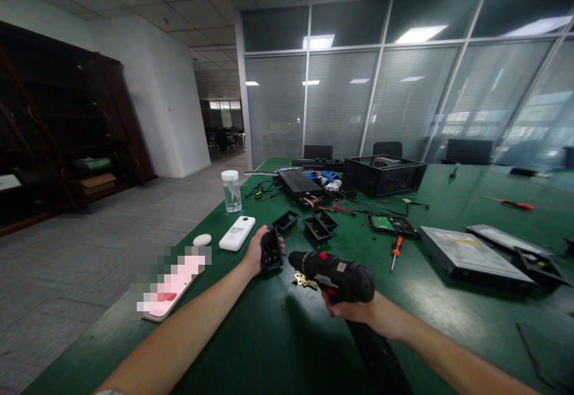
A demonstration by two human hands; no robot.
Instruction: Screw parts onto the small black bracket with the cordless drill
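My left hand [256,253] is closed around a small black plastic frame [271,250], tilted up above the green table. In my right hand [336,308] is a black cordless drill [336,275] with red buttons, its chuck pointing left at the frame. The drill's tip is close to the frame's right side; whether it touches a screw I cannot tell. Several brass-coloured metal pieces [305,281] lie on the table under the drill's nose. Beyond the hands sit more black plastic frames [317,229] like the held one.
Left are a white power bank [237,233], a clear jar [232,192] and a blurred pink phone [174,284]. An orange screwdriver [396,253], an optical drive [475,257] and a circuit board [391,224] lie right. A black computer case [384,175] stands at the back.
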